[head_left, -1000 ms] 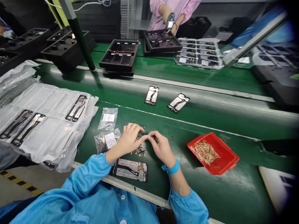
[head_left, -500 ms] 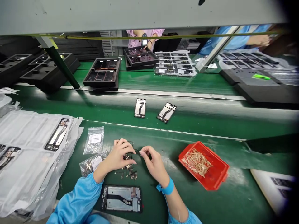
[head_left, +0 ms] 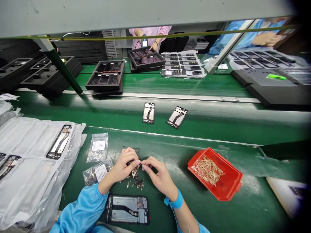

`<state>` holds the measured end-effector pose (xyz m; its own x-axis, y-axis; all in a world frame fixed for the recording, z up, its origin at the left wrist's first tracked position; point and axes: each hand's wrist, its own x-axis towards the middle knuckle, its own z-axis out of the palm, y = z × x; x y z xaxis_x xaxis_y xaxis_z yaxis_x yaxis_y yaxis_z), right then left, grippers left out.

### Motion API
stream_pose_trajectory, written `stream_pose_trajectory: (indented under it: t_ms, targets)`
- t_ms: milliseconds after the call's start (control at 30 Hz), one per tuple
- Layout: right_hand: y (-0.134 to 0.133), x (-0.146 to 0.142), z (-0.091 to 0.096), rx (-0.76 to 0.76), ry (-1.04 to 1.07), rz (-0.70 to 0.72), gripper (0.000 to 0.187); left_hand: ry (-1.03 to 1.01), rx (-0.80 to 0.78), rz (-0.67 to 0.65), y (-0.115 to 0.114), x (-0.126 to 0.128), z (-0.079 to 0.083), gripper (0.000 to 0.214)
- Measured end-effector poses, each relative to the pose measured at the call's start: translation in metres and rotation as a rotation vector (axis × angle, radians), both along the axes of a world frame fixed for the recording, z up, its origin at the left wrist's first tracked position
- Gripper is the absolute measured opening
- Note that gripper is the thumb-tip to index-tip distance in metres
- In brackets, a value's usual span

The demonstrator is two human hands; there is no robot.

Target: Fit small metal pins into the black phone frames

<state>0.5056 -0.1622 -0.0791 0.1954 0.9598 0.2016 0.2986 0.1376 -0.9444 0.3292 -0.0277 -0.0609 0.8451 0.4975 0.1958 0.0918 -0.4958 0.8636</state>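
Observation:
My left hand point(head_left: 123, 165) and my right hand point(head_left: 159, 175) meet fingertip to fingertip above a pile of small metallic and black parts point(head_left: 139, 184). Both are closed in a pinch; what lies between the fingers is too small to make out. Below them, near the table's front edge, a phone frame point(head_left: 123, 211) lies flat with a black flex strip across it. Two clear zip bags lie left of my left hand: the upper bag point(head_left: 97, 156) bears a white label, and the lower bag point(head_left: 90, 176) holds small metallic parts. A blue band circles my right wrist.
At right stands a red bin point(head_left: 230, 186) holding thin tan pieces point(head_left: 208, 170). White trays point(head_left: 26, 191) with phone frames fill the left. Two phone frames point(head_left: 148, 113) point(head_left: 177, 117) lie beyond. Black trays point(head_left: 104, 87) and people's hands point(head_left: 267, 39) are across the line.
My hands were slightly apart and have come together at the fingertips. The left thumb and fingers, spread wider before, have closed. The view has shifted slightly.

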Motion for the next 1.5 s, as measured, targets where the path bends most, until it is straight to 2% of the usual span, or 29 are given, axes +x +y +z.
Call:
stream_pose_trajectory:
  t_ms: [300,733,900,1000,1100,1167,1233,1367,1500]
  targets:
    - [-0.002,0.001,0.001,0.038,0.039,0.042,0.018,-0.031,-0.069,-0.031,0.001,-0.001,-0.003,0.043]
    - [-0.004,0.001,0.002,0.058,0.032,0.035,0.017,-0.071,-0.079,-0.023,0.000,0.000,-0.003,0.044]
    - [-0.004,-0.002,0.004,0.037,0.004,-0.025,0.021,-0.062,-0.077,0.044,-0.004,0.001,-0.008,0.028]
    - [-0.003,-0.007,0.004,0.048,-0.005,-0.080,0.020,-0.099,-0.089,-0.030,-0.011,0.001,-0.012,0.035]
    - [-0.002,-0.013,0.002,0.072,-0.029,-0.129,0.018,-0.096,-0.182,-0.110,-0.019,0.002,-0.011,0.048]
    - [-0.002,-0.016,0.002,0.083,-0.058,-0.149,0.019,-0.076,-0.286,-0.050,-0.024,0.004,-0.009,0.047]
    - [-0.002,-0.018,0.001,0.081,-0.092,-0.168,0.020,-0.084,-0.399,0.084,-0.025,0.007,-0.008,0.040]
    - [-0.001,-0.012,0.001,0.066,-0.152,-0.229,0.018,-0.312,-0.610,0.391,-0.010,0.007,-0.010,0.039]
    - [-0.010,0.010,0.013,0.069,-0.220,-0.308,0.016,-0.493,-0.630,0.609,0.013,0.001,-0.009,0.038]
